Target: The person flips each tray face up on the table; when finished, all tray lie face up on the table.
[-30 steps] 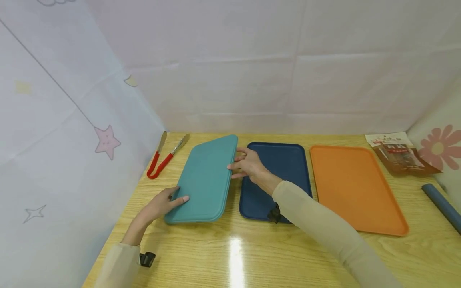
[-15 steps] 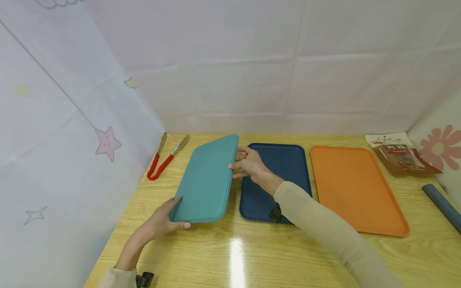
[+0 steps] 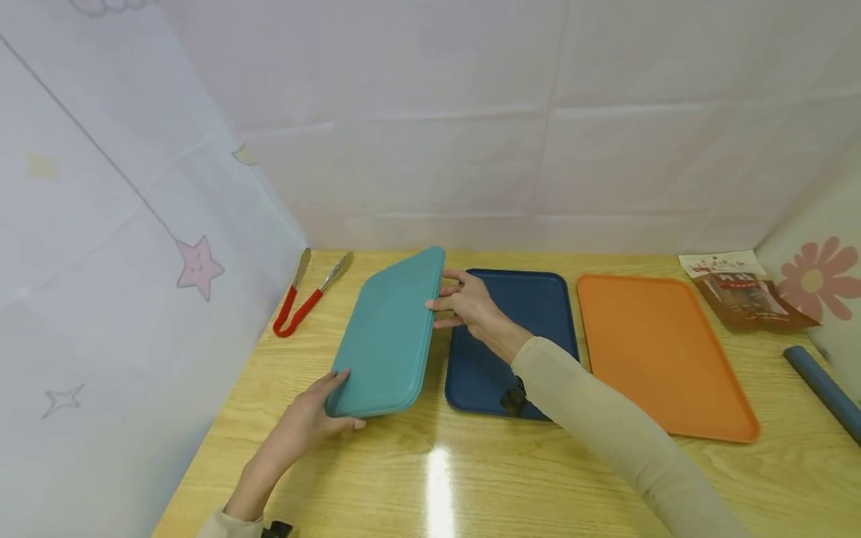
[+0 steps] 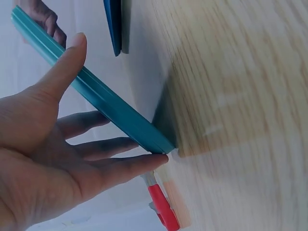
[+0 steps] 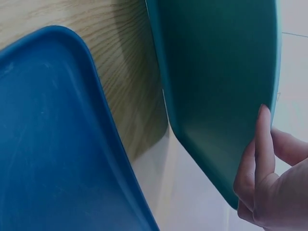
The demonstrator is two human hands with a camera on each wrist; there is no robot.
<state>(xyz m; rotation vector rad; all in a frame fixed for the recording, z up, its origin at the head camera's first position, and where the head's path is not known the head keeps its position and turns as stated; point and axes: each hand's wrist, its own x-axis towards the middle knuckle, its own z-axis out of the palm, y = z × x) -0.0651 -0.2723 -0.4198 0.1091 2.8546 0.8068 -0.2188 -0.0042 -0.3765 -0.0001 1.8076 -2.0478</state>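
Note:
A teal tray is tilted, its right side raised off the wooden table and its left edge low, near the tabletop. My right hand pinches its raised right edge between thumb and fingers; the right wrist view shows the fingers on the face turned toward the dark blue tray. At the near left corner, my left hand touches the teal tray with spread, fairly straight fingers. In the left wrist view its thumb crosses the rim. The dark blue tray lies flat to the right, partly hidden by my right forearm.
Red-handled tongs lie left of the teal tray. An orange tray lies flat on the right. Beyond it are a brown food packet and a blue-grey roll. Printed cloth hangs around the table's back and sides.
My left hand has slid around the near left corner, its thumb moving off the teal tray's face to the near edge. My right hand keeps its pinch; the tray shifts slightly.

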